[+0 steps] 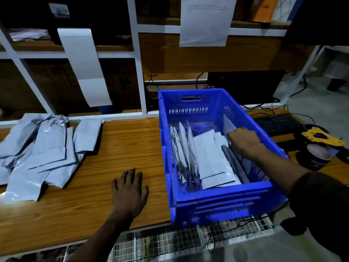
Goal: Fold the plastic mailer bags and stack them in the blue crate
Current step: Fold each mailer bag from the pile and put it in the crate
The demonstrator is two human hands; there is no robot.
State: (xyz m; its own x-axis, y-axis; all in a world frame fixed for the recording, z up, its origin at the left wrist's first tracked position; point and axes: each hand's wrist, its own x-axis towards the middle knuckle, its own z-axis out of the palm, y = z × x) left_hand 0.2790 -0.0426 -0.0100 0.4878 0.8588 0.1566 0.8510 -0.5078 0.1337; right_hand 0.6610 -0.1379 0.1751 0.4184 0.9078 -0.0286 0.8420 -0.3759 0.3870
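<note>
Blue crate (217, 197): right of centre frame, on the wooden table (117, 140); rigid moulded plastic, slotted walls, long axis running from near edge to far.
Folded mailers (211, 157): inside the crate — some stand on edge at its left, others lie flat in the middle; thin, glossy grey-white film.
Unfolded mailer pile (43, 154): left edge of frame, a loose, crinkled, overlapping heap; long axes mostly near-to-far.
Right hand (243, 140): inside the crate at its right wall, fingers curled down among the mailers there; we cannot tell whether it grips one.
Left hand (129, 188): fingers spread and straight, flat on the table, holding nothing.
Key relation: we judge the next mailer lies to the left — the left hand sits between pile and crate, and is much the nearer.
</note>
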